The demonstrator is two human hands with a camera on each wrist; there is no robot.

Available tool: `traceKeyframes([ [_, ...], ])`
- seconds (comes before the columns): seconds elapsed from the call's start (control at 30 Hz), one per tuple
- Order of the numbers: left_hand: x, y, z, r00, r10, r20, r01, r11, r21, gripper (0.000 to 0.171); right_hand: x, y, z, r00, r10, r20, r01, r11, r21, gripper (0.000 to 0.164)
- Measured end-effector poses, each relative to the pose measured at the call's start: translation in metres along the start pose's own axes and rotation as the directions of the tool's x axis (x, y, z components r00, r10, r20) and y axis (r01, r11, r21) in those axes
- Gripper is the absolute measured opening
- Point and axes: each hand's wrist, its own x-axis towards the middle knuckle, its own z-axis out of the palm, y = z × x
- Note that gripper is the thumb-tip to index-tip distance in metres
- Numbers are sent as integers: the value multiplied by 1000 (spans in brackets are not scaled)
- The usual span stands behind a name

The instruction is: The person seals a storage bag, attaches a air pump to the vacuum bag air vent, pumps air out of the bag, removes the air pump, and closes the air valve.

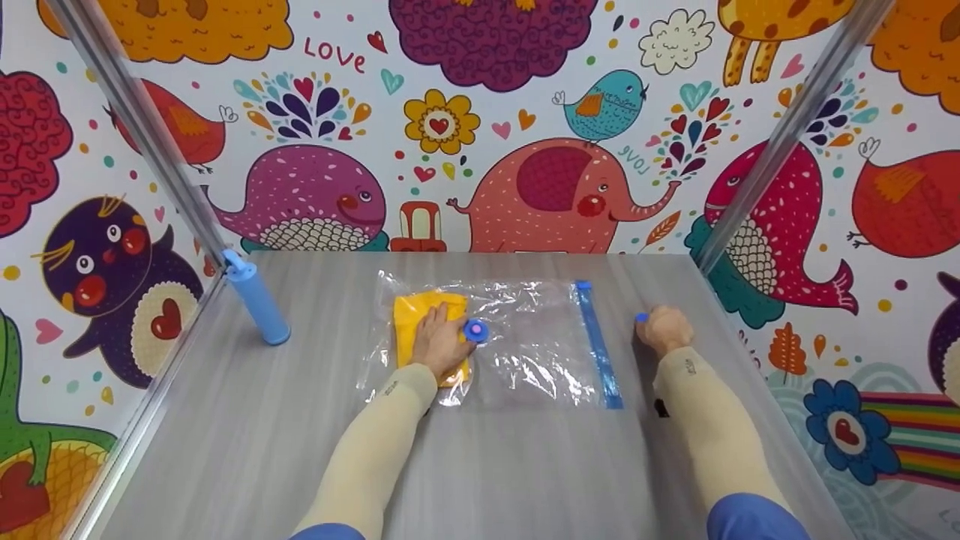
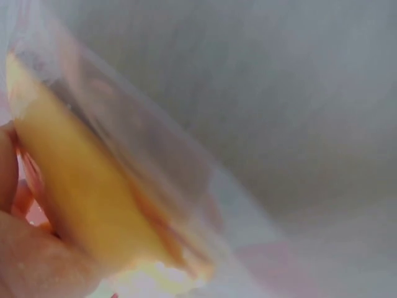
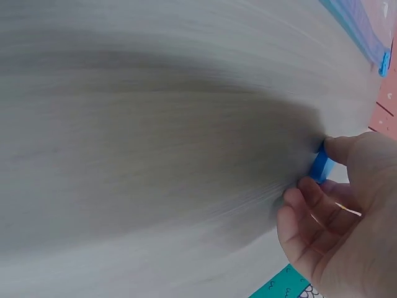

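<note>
A clear plastic vacuum storage bag (image 1: 525, 345) lies flat on the table, with a folded yellow cloth (image 1: 409, 319) inside its left part. My left hand (image 1: 441, 341) rests on the bag over the cloth, fingers extended. Just right of that hand is the bag's round blue valve (image 1: 476, 330) with a pink centre. Along the bag's right side runs a blue zip strip (image 1: 600, 349), with a slider (image 1: 583, 286) at its far end. To the right of the bag, my right hand (image 1: 666, 330) pinches a small blue cap (image 3: 321, 164) between thumb and fingers, close over the tabletop.
A light blue hand pump (image 1: 259, 304) stands at the table's back left, near a metal frame post (image 1: 142, 120). Walls with cartoon animal prints enclose the grey table (image 1: 525, 472) at the back and sides.
</note>
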Motion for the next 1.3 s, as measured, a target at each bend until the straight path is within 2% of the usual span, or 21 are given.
traceKeyframes([
  [0.1, -1, 1, 0, 1000, 11, 11, -11, 1000, 6, 64, 17, 12, 15, 998, -10, -62, 7, 999, -48, 49],
  [0.17, -2, 1, 0, 1000, 17, 25, -17, 1000, 15, 66, 28, 16, 25, 995, -50, -92, 43, 997, -68, 50],
  [0.27, -3, -1, -1, 999, 18, 30, -19, 1000, 22, 68, 36, 13, 35, 978, -194, -82, 186, 978, -89, 59],
  [0.43, -3, -4, -4, 999, 10, 38, -11, 1000, 25, 70, 35, -7, 50, 915, -402, -11, 398, 908, -129, 71],
  [0.53, -3, -4, -5, 999, 17, 42, -18, 1000, 25, 70, 32, -14, 59, 866, -498, 46, 496, 846, -194, 72],
  [0.63, -4, -2, -5, 998, 28, 54, -30, 999, 35, 71, 30, -15, 64, 823, -561, 85, 561, 780, -277, 69],
  [0.7, -5, -1, -4, 997, 38, 61, -41, 998, 52, 71, 30, -15, 64, 813, -573, 102, 575, 764, -293, 67],
  [0.8, -6, 0, -6, 996, 39, 86, -44, 997, 67, 71, 30, -15, 61, 824, -557, 107, 563, 781, -271, 67],
  [1.2, -21, 3, -9, 993, 31, 110, -38, 997, 61, 73, 27, -15, 56, 814, -560, 150, 579, 773, -259, 66],
  [1.3, -23, 3, -10, 994, 35, 107, -42, 997, 60, 73, 26, -16, 55, 820, -548, 166, 572, 779, -255, 65],
])
